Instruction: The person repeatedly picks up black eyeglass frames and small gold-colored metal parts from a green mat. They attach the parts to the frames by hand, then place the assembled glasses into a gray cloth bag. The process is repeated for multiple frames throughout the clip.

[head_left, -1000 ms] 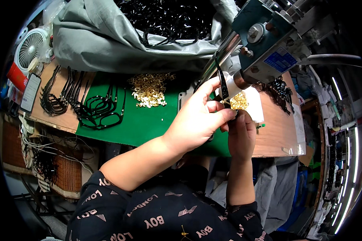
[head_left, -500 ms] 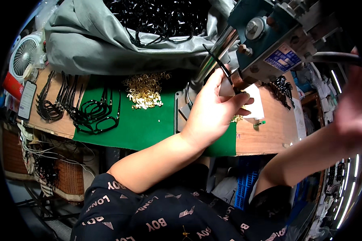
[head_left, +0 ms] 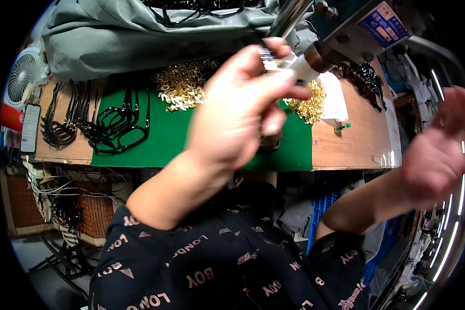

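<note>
My left hand, blurred by motion, is over the green mat beside the press. Its thumb and fingers are closed on a dark eyeglass frame, mostly hidden behind the hand and smeared. Just right of the fingertips is the pale tip of the press. My right hand is raised at the far right, below the bent press lever. Its fingers run into the dark rim of the picture, so whether they grip anything cannot be told.
Gold-coloured small parts lie in a heap on the mat, with a second heap beside white paper. Black eyeglass frames rest at left, near a phone and fan. A grey cloth with black frames stands behind.
My left hand has come away from the press tip, toward the left and nearer to me. My right hand has come down a little. The whole view has shifted slightly.
</note>
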Demonstrator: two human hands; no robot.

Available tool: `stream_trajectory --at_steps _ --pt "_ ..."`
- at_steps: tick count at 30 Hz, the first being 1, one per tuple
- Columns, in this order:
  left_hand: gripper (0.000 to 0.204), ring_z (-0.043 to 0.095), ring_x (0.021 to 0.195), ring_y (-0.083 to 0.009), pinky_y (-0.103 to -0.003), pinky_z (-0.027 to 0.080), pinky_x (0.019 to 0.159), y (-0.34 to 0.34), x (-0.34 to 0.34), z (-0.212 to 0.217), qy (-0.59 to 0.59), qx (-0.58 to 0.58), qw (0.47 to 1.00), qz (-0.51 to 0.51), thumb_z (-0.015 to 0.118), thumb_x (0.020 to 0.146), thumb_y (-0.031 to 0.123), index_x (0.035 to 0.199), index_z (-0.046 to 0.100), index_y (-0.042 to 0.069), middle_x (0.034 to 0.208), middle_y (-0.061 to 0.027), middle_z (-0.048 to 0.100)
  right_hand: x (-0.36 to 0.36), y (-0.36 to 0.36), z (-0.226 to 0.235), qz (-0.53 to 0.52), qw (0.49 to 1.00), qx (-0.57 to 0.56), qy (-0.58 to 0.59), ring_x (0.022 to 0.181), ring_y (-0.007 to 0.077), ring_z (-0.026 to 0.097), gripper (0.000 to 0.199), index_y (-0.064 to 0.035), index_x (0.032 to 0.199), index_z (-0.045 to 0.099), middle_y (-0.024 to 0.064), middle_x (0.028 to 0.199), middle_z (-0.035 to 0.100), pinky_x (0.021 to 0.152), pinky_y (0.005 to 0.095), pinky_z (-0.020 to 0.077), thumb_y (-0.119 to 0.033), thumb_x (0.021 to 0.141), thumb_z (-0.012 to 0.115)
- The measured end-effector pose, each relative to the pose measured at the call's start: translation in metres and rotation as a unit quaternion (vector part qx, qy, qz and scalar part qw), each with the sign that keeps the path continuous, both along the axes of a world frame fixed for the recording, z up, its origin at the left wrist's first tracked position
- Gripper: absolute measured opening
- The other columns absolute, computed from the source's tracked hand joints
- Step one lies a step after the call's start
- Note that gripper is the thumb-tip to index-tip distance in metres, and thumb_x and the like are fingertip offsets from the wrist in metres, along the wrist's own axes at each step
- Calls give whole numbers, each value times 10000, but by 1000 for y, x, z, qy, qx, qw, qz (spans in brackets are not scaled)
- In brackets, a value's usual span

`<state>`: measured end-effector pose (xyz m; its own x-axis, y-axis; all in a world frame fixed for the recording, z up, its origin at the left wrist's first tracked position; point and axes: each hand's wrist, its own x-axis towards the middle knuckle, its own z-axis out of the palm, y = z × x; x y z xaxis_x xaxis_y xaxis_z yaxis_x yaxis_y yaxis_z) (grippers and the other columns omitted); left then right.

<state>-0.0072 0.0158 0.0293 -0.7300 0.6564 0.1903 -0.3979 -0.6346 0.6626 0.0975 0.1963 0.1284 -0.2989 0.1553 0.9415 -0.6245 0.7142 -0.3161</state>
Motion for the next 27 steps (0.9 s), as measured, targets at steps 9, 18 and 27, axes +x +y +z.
stream_trajectory --at_steps 9,18,27 --pt "356 440 645 -48 -169 369 547 -110 -46 -101 -169 -100 971 136 439 967 211 1258 474 7 875 -7 561 10 64 -227 -169 871 -85 -454 845 98 570 274 -31 1071 602 61 1021 599 723 227 484 -6 802 643" --pt "485 334 1289 -343 -408 268 1058 -73 -12 -63 560 -458 536 434 618 811 119 1259 470 8 1376 -185 372 0 45 -234 -225 883 98 -399 874 274 554 150 -15 913 611 134 972 572 780 352 452 19 768 624" --pt "467 523 1092 -347 -393 421 938 -48 4 -92 579 -548 574 187 722 708 170 1077 554 -62 1183 -220 541 -49 40 -201 -184 889 181 -378 872 292 571 123 -30 869 642 119 845 618 789 360 446 -50 747 650"
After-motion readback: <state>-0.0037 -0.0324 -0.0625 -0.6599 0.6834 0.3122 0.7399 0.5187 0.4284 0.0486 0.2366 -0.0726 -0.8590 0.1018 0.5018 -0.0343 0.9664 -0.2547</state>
